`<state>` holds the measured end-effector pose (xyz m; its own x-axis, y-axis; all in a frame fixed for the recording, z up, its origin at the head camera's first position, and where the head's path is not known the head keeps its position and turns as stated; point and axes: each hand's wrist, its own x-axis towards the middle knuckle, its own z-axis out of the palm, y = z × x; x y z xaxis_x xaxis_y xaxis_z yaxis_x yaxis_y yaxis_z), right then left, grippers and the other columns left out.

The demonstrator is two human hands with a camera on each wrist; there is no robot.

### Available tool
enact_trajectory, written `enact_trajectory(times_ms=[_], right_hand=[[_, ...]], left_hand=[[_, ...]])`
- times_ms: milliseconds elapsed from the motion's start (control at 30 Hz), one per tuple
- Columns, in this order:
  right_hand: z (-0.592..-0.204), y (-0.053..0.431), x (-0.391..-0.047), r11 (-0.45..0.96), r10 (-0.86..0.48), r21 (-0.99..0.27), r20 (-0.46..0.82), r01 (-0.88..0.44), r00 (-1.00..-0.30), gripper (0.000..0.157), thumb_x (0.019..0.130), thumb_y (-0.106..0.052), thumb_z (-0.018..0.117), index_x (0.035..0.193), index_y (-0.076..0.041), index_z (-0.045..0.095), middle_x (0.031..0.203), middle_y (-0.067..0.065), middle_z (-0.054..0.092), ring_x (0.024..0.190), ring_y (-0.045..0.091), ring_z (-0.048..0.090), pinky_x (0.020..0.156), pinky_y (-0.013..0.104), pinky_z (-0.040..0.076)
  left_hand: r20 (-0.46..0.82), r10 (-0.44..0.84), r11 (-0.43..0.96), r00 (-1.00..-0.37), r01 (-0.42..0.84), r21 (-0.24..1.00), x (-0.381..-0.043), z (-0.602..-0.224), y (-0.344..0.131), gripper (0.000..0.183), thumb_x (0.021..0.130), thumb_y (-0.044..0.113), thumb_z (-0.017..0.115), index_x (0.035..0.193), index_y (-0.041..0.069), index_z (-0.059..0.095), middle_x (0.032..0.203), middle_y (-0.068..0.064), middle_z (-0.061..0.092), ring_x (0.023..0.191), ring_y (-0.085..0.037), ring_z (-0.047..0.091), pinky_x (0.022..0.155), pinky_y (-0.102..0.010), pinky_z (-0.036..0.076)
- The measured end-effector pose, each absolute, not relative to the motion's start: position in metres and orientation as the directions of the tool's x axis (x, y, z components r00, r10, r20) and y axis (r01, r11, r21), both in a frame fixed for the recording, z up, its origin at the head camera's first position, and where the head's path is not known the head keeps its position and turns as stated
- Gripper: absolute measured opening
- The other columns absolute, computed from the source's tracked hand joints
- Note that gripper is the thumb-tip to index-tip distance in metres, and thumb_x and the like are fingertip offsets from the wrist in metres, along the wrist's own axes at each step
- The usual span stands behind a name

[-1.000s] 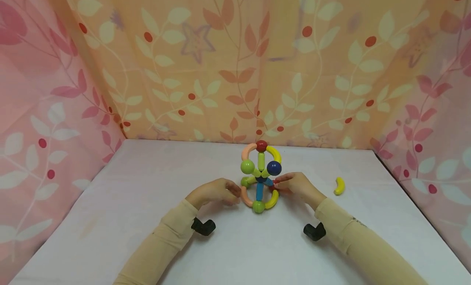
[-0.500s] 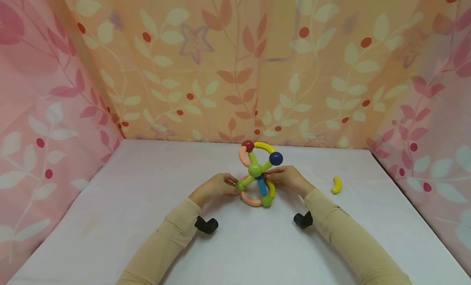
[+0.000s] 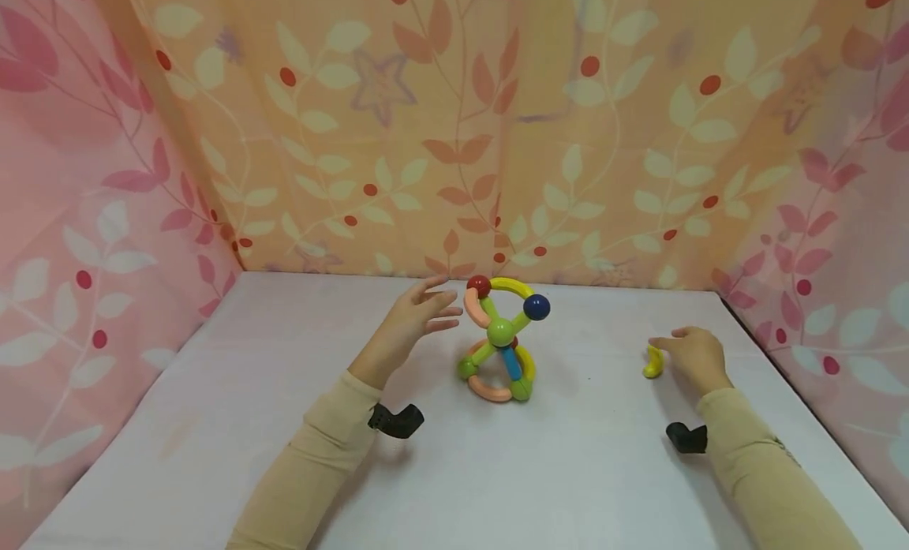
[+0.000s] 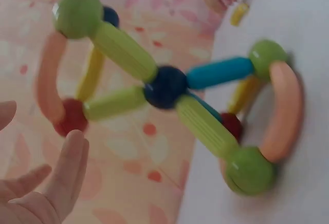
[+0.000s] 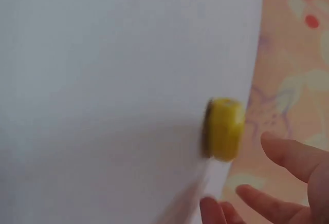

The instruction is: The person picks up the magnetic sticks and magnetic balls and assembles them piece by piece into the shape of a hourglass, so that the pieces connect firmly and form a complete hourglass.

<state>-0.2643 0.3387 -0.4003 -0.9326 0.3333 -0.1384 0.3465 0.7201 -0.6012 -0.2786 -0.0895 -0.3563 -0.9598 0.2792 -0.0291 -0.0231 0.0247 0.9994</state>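
A toy of magnetic rods and balls (image 3: 501, 332) stands upright on the table. In the left wrist view green and blue rods meet at a dark blue centre ball (image 4: 165, 87), and curved orange and yellow rods link the outer balls. My left hand (image 3: 412, 325) is just left of the toy's upper half, fingers spread and holding nothing; one fingertip overlaps the red ball (image 4: 72, 117) in the left wrist view. Far to the right, my right hand (image 3: 694, 357) reaches over a loose yellow curved rod (image 3: 653, 362). In the right wrist view its parted fingers (image 5: 290, 154) are beside that rod (image 5: 225, 129).
The white tabletop (image 3: 284, 353) ends at a patterned orange curtain (image 3: 454, 124) behind. Pink patterned cloth (image 3: 78, 218) stands at both sides. A black wrist mount (image 3: 398, 420) juts inward below each hand.
The toy first turned between both hands. My right hand has since left it and moved right to the loose yellow rod. My left hand has let go, lifted and spread its fingers.
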Motion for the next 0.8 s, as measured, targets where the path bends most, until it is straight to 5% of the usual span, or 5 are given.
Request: enact_trajectory(times_ms=[167, 300, 433, 600, 800], right_hand=[[-0.413, 0.351, -0.266, 0.630, 0.336, -0.663, -0.238, 0.405, -0.911, 0.057, 0.090, -0.030, 0.066, 0.120, 0.018, 0.056, 0.086, 0.016, 0.065, 0.066, 0.015, 0.062, 0.062, 0.027, 0.055], [-0.414, 0.350, -0.270, 0.587, 0.336, -0.692, -0.262, 0.419, -0.905, 0.049, 0.089, -0.018, 0.068, 0.116, 0.022, 0.057, 0.073, 0.006, 0.065, 0.053, 0.006, 0.062, 0.054, 0.020, 0.055], [-0.408, 0.336, -0.273, 0.488, 0.296, -0.756, -0.326, 0.436, -0.898, 0.046, 0.089, -0.015, 0.069, 0.117, 0.019, 0.054, 0.070, 0.001, 0.062, 0.055, 0.004, 0.063, 0.058, 0.020, 0.057], [-0.387, 0.293, -0.268, 0.267, 0.068, -0.883, -0.383, 0.387, -0.921, 0.055, 0.094, -0.019, 0.068, 0.136, 0.011, 0.049, 0.081, -0.009, 0.064, 0.072, 0.003, 0.065, 0.073, 0.021, 0.059], [-0.351, 0.239, -0.238, 0.086, -0.187, -0.933, -0.360, 0.350, -0.914, 0.048, 0.095, -0.021, 0.068, 0.133, 0.006, 0.056, 0.095, 0.000, 0.071, 0.085, 0.012, 0.073, 0.079, 0.024, 0.060]], left_hand=[[-0.011, 0.303, 0.042, -0.953, 0.002, 0.999, -0.277, -0.341, -0.079, 0.052, 0.101, 0.030, 0.058, 0.147, 0.010, 0.043, 0.137, -0.015, 0.059, 0.121, -0.031, 0.063, 0.100, -0.039, 0.054], [-0.022, 0.304, 0.048, -0.952, -0.008, 0.999, -0.282, -0.340, -0.073, 0.050, 0.100, 0.031, 0.060, 0.144, 0.012, 0.049, 0.134, -0.012, 0.061, 0.119, -0.030, 0.064, 0.099, -0.039, 0.055], [-0.033, 0.313, 0.051, -0.949, -0.018, 0.999, -0.290, -0.344, -0.073, 0.047, 0.099, 0.031, 0.062, 0.142, 0.015, 0.052, 0.134, -0.012, 0.061, 0.118, -0.028, 0.065, 0.100, -0.039, 0.054], [-0.058, 0.325, 0.050, -0.944, -0.044, 0.998, -0.294, -0.346, -0.073, 0.045, 0.097, 0.028, 0.064, 0.140, 0.016, 0.055, 0.127, -0.012, 0.066, 0.107, -0.020, 0.068, 0.101, -0.038, 0.054], [-0.066, 0.335, 0.025, -0.940, -0.061, 0.998, -0.296, -0.346, -0.071, 0.046, 0.097, 0.027, 0.065, 0.140, 0.016, 0.054, 0.124, -0.012, 0.067, 0.099, -0.015, 0.069, 0.099, -0.036, 0.055]])
